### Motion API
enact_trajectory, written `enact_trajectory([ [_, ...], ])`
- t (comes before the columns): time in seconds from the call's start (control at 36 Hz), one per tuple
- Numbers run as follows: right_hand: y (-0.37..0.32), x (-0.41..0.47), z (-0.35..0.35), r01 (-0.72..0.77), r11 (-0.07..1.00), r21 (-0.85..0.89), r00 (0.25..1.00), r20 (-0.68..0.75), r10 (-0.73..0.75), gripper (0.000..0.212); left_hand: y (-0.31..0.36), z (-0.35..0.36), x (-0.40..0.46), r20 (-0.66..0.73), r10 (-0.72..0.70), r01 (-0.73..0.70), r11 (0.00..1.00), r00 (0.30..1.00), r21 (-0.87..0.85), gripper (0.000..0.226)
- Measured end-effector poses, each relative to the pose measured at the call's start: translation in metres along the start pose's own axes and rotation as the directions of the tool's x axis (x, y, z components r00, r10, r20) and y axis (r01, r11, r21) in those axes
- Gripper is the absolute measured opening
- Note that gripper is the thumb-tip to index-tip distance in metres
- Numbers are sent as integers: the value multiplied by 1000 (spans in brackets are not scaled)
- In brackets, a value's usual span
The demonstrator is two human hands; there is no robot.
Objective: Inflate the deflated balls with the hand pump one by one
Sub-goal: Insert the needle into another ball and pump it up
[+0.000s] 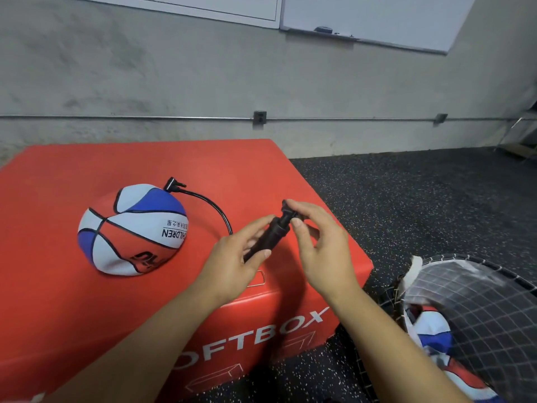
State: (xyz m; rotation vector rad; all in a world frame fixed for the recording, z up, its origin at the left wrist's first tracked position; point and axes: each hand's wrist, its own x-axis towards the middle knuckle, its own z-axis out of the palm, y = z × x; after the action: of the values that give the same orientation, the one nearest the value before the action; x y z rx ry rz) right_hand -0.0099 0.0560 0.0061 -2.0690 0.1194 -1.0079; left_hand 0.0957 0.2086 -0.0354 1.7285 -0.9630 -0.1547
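First ball barely inflated
The small black plastic hand pump (271, 232) is gripped by the left hand (232, 263), its handle pinched by the right hand (319, 245); the half-collapsed red, white and blue rubber ball (130, 231) stays hosed, more balls wait in the mesh basket (479, 301).

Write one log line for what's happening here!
left hand: holds pump body | right hand: pinches pump handle | hose: plugged into ball | ball: saggy, on red box

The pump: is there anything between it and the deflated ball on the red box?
Nothing visible. The pump, gripped by the left hand and the right hand, reaches the deflated ball through its black hose, whose nozzle sits at the ball's top.
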Motion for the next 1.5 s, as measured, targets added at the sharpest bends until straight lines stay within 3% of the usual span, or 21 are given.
enact_trajectory([
  [0.31,4,-8,-20,-47,999,3,999,20,47,32,4,3,1,67,17,-21,998,998,64,68],
  [0.75,1,11,-102,-106,994,41,958,-264,113,32,10,12,0,131,73,-108,953,989,284,69],
  [0.94,-9,15,-98,-91,995,33,952,-289,97,31,8,11,-1,124,49,-75,972,991,221,70],
  [1.5,-4,9,-8,-9,1000,27,999,-51,10,28,1,0,-1,18,10,-10,1000,1000,15,66],
])
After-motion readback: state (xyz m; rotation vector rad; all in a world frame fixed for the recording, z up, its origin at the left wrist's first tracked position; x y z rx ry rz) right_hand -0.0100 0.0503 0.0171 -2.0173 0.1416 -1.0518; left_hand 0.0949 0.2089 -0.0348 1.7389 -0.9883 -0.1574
